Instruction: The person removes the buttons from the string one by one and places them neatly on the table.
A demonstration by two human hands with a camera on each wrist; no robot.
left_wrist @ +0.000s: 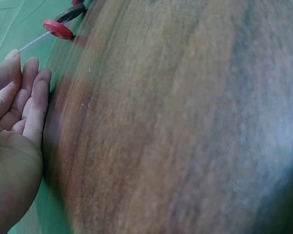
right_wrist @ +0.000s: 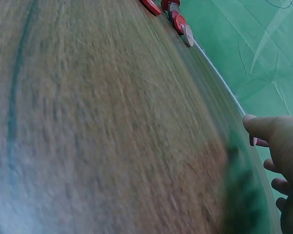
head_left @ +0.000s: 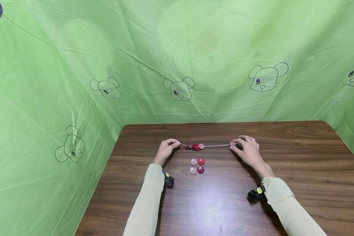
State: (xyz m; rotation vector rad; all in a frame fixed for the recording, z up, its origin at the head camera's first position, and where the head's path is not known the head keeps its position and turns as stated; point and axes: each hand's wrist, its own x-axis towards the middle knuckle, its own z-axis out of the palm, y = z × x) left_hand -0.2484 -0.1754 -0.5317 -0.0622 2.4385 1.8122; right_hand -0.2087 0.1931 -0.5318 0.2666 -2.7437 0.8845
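A pale string (head_left: 216,146) runs taut between both hands, just over the table. Several red, dark and pink buttons (head_left: 196,147) are threaded on it, bunched nearer the left side. My left hand (head_left: 166,149) pinches the string's left end between thumb and forefinger; in the left wrist view a red button (left_wrist: 58,29) hangs close to the fingertips. With thumb and forefinger, my right hand (head_left: 247,150) pinches a pink button (head_left: 232,143) at the string's other end. The right wrist view shows that button mostly hidden behind the thumb.
Below the string, loose buttons lie in two rows on the wooden table (head_left: 224,190): two pink ones (head_left: 193,166) at left, a red one (head_left: 201,162) and a maroon one (head_left: 200,170) at right. A green cloth (head_left: 212,108) hangs behind and at the sides.
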